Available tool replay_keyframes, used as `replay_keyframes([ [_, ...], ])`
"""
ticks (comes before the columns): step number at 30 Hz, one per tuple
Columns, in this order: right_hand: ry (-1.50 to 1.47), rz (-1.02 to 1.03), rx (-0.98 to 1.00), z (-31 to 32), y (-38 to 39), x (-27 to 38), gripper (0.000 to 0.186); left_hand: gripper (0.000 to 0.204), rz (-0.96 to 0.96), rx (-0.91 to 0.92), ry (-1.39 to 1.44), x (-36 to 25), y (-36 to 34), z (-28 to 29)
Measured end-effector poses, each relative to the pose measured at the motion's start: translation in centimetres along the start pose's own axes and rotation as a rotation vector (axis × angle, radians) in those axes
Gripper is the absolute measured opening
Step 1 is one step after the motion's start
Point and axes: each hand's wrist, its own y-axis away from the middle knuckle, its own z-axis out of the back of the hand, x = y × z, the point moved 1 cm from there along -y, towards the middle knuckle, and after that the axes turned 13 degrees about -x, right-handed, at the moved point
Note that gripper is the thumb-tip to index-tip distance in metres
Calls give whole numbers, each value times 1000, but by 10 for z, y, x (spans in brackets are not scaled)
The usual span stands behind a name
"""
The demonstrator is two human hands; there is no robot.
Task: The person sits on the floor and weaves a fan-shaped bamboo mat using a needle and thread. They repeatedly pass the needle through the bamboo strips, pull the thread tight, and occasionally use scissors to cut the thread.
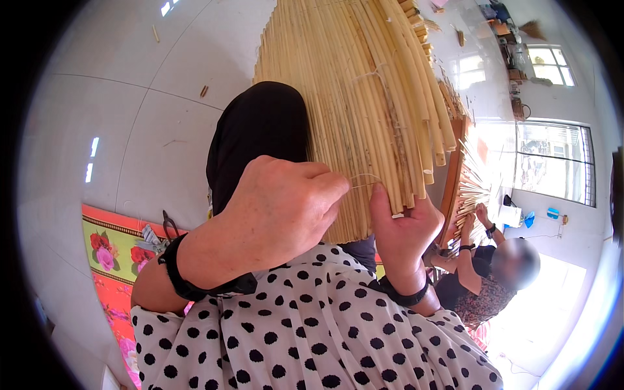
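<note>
We see the left hand point(286, 211) pinching thread point(365, 175), the right hand point(408, 233) pinching stalks point(396, 170) at the mat point(312, 71)'s near edge; slack thread could, we judge, loosen them.

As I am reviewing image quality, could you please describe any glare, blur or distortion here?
Head view: strong white glare behind the co-worker's head, itself blurred; bright patches reflecting off the glossy floor; fisheye distortion bending straight edges toward a black rim; the left hand, right hand and pale stalks fairly sharp, though the thin thread looks faint.
</note>
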Motion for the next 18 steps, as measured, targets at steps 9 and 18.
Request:
replay_keyframes([
  [9,-36,8,7,-1,-1,0,32,12,-7,-4,-15,3,-2,1],
  [18,-147,-145,123,7,-3,-1,33,14,242,-9,235,18,9,-12],
])
